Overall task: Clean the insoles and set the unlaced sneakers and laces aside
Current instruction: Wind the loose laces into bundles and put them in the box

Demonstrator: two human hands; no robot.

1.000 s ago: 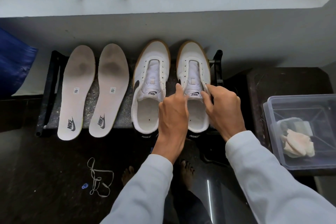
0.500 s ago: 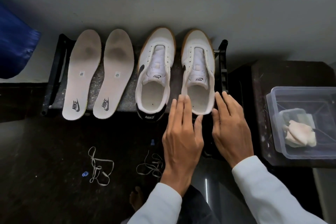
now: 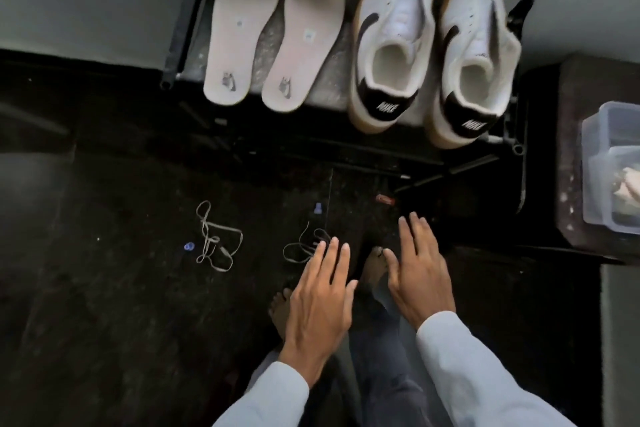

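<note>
Lace [image 3: 304, 247] lies just left of our left hand [image 3: 320, 302], mid-frame; right hand [image 3: 420, 274] farther; both hands released, empty

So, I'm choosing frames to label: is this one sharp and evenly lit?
Head view: motion blur smears the rightmost sneaker and the plastic box; floor very dark, laces barely stand out; left hand and right hand are sharpest.
</note>
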